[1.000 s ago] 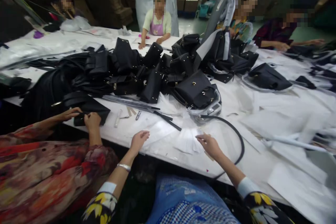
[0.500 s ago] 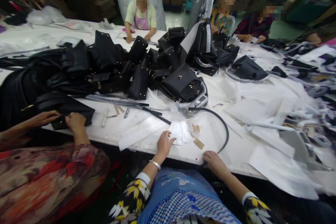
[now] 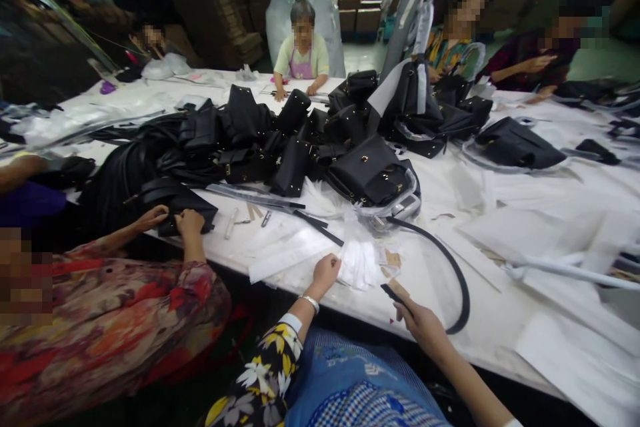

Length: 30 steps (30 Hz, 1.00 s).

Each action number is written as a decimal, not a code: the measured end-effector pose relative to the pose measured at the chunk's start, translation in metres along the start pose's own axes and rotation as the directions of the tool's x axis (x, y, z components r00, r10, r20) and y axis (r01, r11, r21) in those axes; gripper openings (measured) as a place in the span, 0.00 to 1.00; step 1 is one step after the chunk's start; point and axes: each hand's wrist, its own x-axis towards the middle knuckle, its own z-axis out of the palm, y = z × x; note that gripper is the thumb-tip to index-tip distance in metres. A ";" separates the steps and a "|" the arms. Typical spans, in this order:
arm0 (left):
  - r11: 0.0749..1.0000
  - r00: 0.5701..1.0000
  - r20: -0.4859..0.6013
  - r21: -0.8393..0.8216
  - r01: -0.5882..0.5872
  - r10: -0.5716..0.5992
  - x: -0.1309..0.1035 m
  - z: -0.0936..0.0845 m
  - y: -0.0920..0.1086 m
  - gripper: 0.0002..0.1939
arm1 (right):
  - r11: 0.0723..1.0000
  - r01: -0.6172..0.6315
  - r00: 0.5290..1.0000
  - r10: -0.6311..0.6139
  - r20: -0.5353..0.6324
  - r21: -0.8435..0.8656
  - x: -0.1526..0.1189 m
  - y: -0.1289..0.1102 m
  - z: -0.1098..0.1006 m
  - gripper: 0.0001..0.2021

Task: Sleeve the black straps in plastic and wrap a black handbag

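My right hand [image 3: 423, 321] grips a black strap [image 3: 463, 280] near its free end, which sticks out past the fingers. From there the strap curves round to the right and back toward a plastic-wrapped part beside a black handbag [image 3: 367, 170]. My left hand [image 3: 326, 273] has its fingers drawn together at the left edge of a fanned stack of thin white strips [image 3: 361, 263]. What those fingers pinch, if anything, is too small to make out. Brown paper tags [image 3: 393, 258] lie between the stack and my right hand.
Several black bags [image 3: 250, 120] are heaped across the middle of the white table [image 3: 430, 267]. On the left a co-worker's hands [image 3: 187, 220] handle another black bag. White sheets [image 3: 565, 347] spread over the right side. Other people sit along the far side.
My right hand has lifted from the table edge, raising the strap's end into view. My left hand's fingers have closed by the white strips. The whole view has shifted.
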 end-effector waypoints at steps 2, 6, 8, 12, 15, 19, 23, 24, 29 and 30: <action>1.000 0.999 -0.034 0.009 -0.007 0.007 -0.001 -0.002 -0.001 0.12 | 1.000 0.009 1.000 -0.009 -0.003 0.007 0.004 -0.012 -0.002 0.23; 0.997 0.988 -0.154 0.066 0.039 -0.028 -0.001 -0.022 -0.015 0.11 | 0.999 0.040 0.999 -0.041 0.030 0.024 0.006 -0.020 -0.003 0.22; 0.990 0.972 -0.225 0.110 0.090 -0.063 -0.001 -0.041 -0.030 0.13 | 0.999 0.048 0.998 -0.049 0.044 0.025 0.004 -0.019 -0.002 0.22; 0.967 0.957 -0.265 0.190 0.173 -0.119 -0.003 -0.084 -0.065 0.16 | 0.998 0.041 0.997 -0.044 0.057 0.043 -0.006 -0.018 0.001 0.22; 0.958 0.970 -0.193 0.214 0.189 -0.148 -0.004 -0.103 -0.083 0.11 | 0.998 0.010 0.996 -0.015 0.088 0.065 -0.012 -0.019 0.005 0.22; 0.967 0.978 -0.125 0.170 0.188 -0.168 -0.001 -0.112 -0.087 0.14 | 0.996 -0.002 0.992 -0.010 0.126 0.095 -0.012 -0.021 0.010 0.23; 0.981 0.975 -0.132 0.051 0.189 -0.181 0.000 -0.125 -0.083 0.12 | 0.995 0.021 0.992 -0.033 0.124 0.097 -0.009 -0.027 0.007 0.23; 0.982 0.972 -0.143 0.008 0.189 -0.186 0.000 -0.131 -0.082 0.10 | 0.994 0.035 0.992 -0.047 0.121 0.102 -0.008 -0.031 0.006 0.22; 0.930 0.948 -0.149 -0.288 0.229 -0.280 -0.008 -0.164 -0.073 0.11 | 0.972 0.102 0.989 -0.123 0.088 0.212 -0.003 -0.060 0.002 0.20; 0.901 0.946 -0.120 -0.362 0.242 -0.302 -0.013 -0.168 -0.070 0.14 | 0.958 0.098 0.989 -0.125 0.085 0.269 -0.001 -0.069 0.003 0.21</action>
